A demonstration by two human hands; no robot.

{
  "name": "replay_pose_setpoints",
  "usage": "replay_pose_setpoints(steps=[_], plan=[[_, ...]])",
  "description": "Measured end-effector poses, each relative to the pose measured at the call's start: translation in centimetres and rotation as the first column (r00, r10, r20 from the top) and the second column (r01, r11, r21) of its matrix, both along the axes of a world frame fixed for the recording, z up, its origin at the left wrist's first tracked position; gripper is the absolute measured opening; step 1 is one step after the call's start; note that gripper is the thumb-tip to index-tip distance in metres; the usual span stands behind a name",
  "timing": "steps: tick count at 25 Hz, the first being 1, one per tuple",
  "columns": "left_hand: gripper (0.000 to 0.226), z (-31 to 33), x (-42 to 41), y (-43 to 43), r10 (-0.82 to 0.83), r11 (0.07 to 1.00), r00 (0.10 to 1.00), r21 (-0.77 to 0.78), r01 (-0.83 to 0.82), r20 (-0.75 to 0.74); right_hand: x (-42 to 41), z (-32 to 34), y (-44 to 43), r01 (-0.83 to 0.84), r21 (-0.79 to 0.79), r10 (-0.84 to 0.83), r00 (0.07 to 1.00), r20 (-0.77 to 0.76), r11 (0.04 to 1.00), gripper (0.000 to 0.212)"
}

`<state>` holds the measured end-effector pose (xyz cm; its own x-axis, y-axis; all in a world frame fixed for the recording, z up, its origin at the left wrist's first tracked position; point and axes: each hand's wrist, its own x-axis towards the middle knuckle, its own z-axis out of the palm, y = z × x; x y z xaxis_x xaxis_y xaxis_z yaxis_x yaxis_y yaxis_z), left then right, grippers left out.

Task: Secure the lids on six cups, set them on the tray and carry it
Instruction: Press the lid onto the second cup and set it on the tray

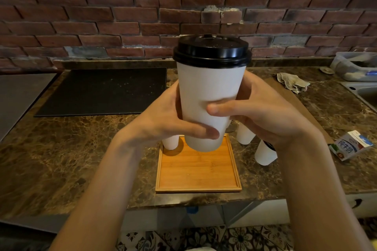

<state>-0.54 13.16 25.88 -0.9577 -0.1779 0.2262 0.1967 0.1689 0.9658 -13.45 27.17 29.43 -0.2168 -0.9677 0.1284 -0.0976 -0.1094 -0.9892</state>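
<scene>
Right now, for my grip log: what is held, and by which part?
The lidded white cup, by its lower wall; left hand and right hand wrap it from opposite sides.

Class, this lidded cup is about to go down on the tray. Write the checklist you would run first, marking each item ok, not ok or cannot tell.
1. Black lid level on the white cup: ok.
2. Lid fully snapped down: cannot tell.
3. Left hand and right hand both grip the cup, upright: ok.
4. Wooden tray has bare space under the cup: ok.
5. Tray flat on the marble countertop: ok.
6. Remaining cups beside the tray lidded: cannot tell, hands hide their tops.
</scene>
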Motion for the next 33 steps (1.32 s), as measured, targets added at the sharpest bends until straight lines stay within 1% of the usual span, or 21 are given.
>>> replay_pose_setpoints(steps=[2, 4, 5, 9, 12, 14, 17, 19, 22, 25, 27, 30, 33], plan=[[0.079, 0.0, 0.0, 0.1, 0.023, 1.0, 1.0, 0.02, -0.023, -0.011, 0.0, 0.1, 0.1, 0.026, -0.001, -0.026, 1.0, -0.016, 1.0, 0.066], [0.077, 0.0, -0.1, 0.2, 0.074, 0.997, 0.997, 0.019, -0.074, -0.028, 0.2, 0.3, 0.1, 0.082, 0.001, -0.082, 0.994, -0.072, 0.997, 0.061], [0.077, 0.0, -0.1, 0.3, 0.11, 0.994, 0.993, 0.006, -0.11, -0.038, 0.4, 0.4, 0.1, 0.116, 0.004, -0.115, 0.988, -0.106, 0.993, 0.062], [0.076, 0.0, -0.2, 0.7, 0.245, 0.968, 0.966, -0.04, -0.249, -0.087, 1.1, 0.7, -0.1, 0.235, -0.007, -0.233, 0.958, -0.168, 0.972, 0.078], [0.082, 0.1, -0.3, 1.1, 0.316, 0.946, 0.942, -0.04, -0.322, -0.116, 1.7, 1.0, -0.2, 0.295, -0.026, -0.294, 0.934, -0.205, 0.955, 0.085], [0.084, 0.1, -0.3, 1.1, 0.336, 0.939, 0.934, -0.039, -0.343, -0.121, 1.9, 1.0, -0.2, 0.331, -0.031, -0.329, 0.916, -0.228, 0.943, 0.083], [0.084, 0.0, -0.3, 1.2, 0.372, 0.924, 0.921, -0.049, -0.379, -0.115, 2.6, 0.6, -0.3, 0.395, -0.048, -0.392, 0.878, -0.275, 0.917, 0.072], [0.08, 0.0, -0.4, 1.3, 0.4, 0.912, 0.909, -0.047, -0.407, -0.112, 2.9, 0.5, -0.4, 0.43, -0.073, -0.431, 0.85, -0.305, 0.9, 0.073], [0.08, 0.3, -0.2, 1.0, 0.377, 0.922, 0.921, -0.054, -0.383, -0.097, 2.8, 0.6, -0.4, 0.445, -0.097, -0.453, 0.842, -0.292, 0.89, 0.083], [0.068, 0.6, 0.2, 0.7, 0.282, 0.959, 0.956, 0.003, -0.283, -0.082, 2.5, 0.8, -0.3, 0.424, -0.103, -0.436, 0.863, -0.255, 0.9, 0.084], [0.065, 0.5, 0.3, 0.5, 0.242, 0.97, 0.967, 0.036, -0.24, -0.081, 2.4, 1.0, -0.2, 0.407, -0.101, -0.419, 0.875, -0.243, 0.908, 0.085], [0.07, 0.2, 0.4, 0.4, 0.199, 0.978, 0.977, 0.076, -0.194, -0.071, 2.1, 1.0, 0.0, 0.367, -0.086, -0.377, 0.896, -0.235, 0.926, 0.085], [0.08, 0.1, 0.4, 0.1, 0.137, 0.984, 0.988, 0.124, -0.128, -0.065, 1.5, 1.1, 0.4, 0.303, -0.063, -0.309, 0.932, -0.187, 0.951, 0.078]])
